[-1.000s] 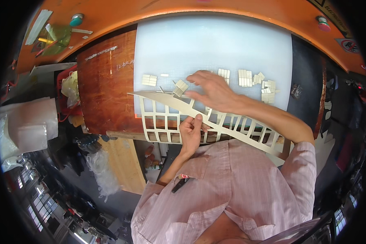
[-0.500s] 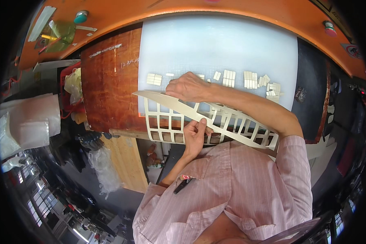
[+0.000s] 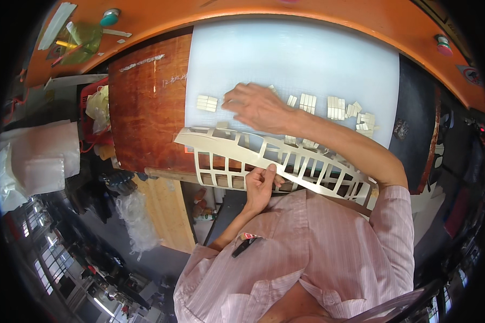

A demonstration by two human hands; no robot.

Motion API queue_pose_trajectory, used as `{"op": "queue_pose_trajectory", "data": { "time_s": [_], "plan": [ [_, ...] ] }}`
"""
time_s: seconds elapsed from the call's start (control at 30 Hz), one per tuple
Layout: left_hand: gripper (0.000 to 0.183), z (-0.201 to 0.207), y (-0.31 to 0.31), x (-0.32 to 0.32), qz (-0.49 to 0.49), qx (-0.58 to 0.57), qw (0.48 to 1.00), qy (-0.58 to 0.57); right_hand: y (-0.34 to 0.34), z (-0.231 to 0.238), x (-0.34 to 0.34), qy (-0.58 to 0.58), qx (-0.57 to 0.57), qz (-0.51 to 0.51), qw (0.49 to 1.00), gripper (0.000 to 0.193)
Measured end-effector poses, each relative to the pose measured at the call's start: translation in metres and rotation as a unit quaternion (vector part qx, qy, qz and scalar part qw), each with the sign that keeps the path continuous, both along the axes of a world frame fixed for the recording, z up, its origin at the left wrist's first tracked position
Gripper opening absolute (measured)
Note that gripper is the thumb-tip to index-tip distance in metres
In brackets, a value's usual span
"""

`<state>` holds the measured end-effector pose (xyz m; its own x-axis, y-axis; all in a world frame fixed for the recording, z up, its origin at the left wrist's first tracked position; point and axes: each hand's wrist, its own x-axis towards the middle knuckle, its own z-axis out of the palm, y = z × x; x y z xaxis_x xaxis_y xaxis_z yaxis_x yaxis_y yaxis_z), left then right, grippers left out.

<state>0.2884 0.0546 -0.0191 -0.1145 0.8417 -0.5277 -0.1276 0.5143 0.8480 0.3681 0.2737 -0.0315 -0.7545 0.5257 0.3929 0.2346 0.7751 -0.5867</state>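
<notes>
A long cream-coloured lattice frame [image 3: 215, 143], with a solid band and rows of rectangular openings, lies tilted along the near edge of the white sheet. My left hand [image 3: 260, 185] is closed on its band near the middle, thumb on top. Beyond the frame, my right hand [image 3: 256, 107] hovers low over the sheet, fingers stretched out and apart, with nothing visible in them. Its fingertips are close to a group of small cream blocks [image 3: 206, 103]. One small cream piece [image 3: 222, 125] sits at the frame's far edge. Part of the frame is hidden behind my right forearm.
More small cream blocks [image 3: 336, 108] stand in groups on the white sheet [image 3: 296, 54]. A reddish-brown wooden board [image 3: 145, 107] lies left, a dark surface [image 3: 412, 118] right. An orange ledge [image 3: 161, 24] borders the far side. Plastic bags [image 3: 137, 220] hang at lower left.
My right hand has lifted off the frame's far edge and spread its fingers over the sheet. The frame has rolled, showing more openings beyond the band. A small piece shows at its far edge.
</notes>
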Motion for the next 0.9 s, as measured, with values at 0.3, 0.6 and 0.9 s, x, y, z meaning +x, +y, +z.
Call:
{"op": "queue_pose_trajectory", "data": {
  "time_s": [0.3,0.6,0.9],
  "plan": [
    [0.037,-0.005,-0.009,-0.002,-0.009,0.013,1.0,-0.004,0.007,-0.015,-0.034,0.028,-0.039,0.185,0.981,0.022],
    [0.032,-0.01,-0.013,-0.002,0.004,0.01,1.0,-0.017,0.004,-0.003,-0.025,-0.031,0.078,-0.007,0.996,0.022],
    [0.034,-0.009,-0.017,-0.002,0.004,-0.012,1.0,-0.021,-0.002,-0.01,-0.043,0.046,-0.029,0.169,0.984,0.015]
  ]
}}
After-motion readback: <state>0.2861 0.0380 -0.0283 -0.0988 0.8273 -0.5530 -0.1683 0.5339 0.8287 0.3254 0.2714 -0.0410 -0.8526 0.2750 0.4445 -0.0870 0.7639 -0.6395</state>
